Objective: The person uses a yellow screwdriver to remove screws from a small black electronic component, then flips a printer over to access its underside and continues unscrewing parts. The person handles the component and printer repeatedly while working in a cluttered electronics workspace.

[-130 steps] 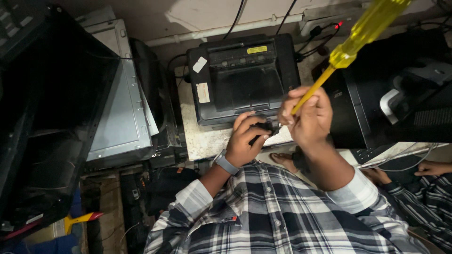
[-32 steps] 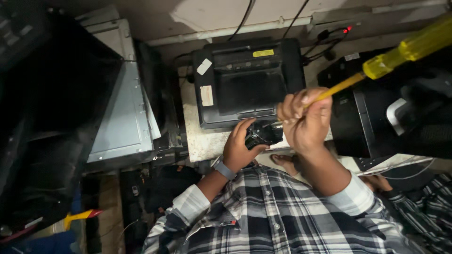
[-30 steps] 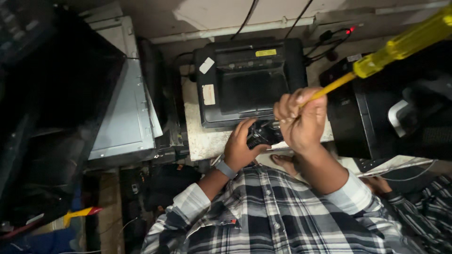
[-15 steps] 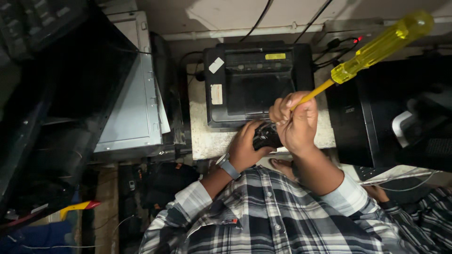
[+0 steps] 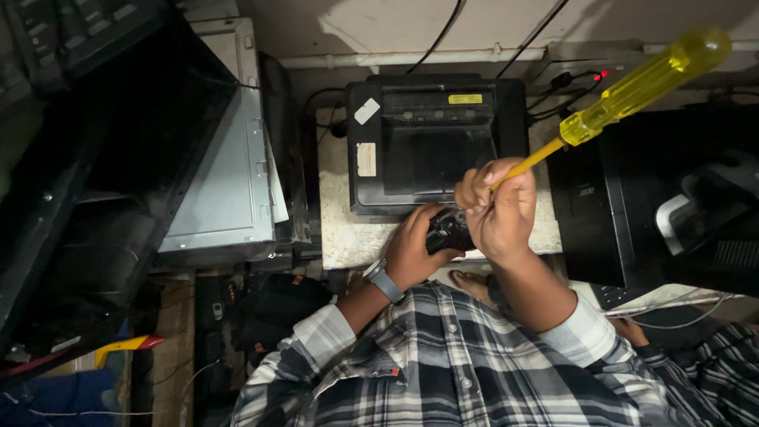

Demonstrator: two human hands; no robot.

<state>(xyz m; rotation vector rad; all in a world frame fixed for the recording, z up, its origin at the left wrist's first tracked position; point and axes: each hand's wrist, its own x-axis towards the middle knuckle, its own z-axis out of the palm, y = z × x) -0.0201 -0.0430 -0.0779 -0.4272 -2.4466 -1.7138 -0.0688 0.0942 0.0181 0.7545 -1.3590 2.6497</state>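
A: Starting at your left, you are cupping a small black part [image 5: 447, 231] in your left hand [image 5: 415, 251]. The fingers are curling around it, so that hand is clamped on the part, with the watch [image 5: 383, 280] sitting just behind it on the wrist.

B: And where is the part sitting against my other hand?

A: It is tucked right under your right hand [image 5: 500, 213], touching it or very nearly so. Both hands are hovering over the near edge of the white stand [image 5: 348, 237], just in front of the black printer [image 5: 431, 142].

B: What is my right hand doing?

A: It is gripping the yellow shaft of the screwdriver [image 5: 632, 91], fist closed tight around it. The clear yellow handle is pointing up and away to your right, well past the knuckles, and the tip is aiming down into the part, though your fingers are hiding the tip itself.

B: So how far am I?

A: I would judge that you are in the middle of working a screw: the tool is seated and the part is steadied, but it is looking whole, with no cover or loose screw lying near either hand. Whether the screw is going in or coming out, I cannot tell. Farther right of your right hand, a second black machine [image 5: 672, 213] is standing untouched.
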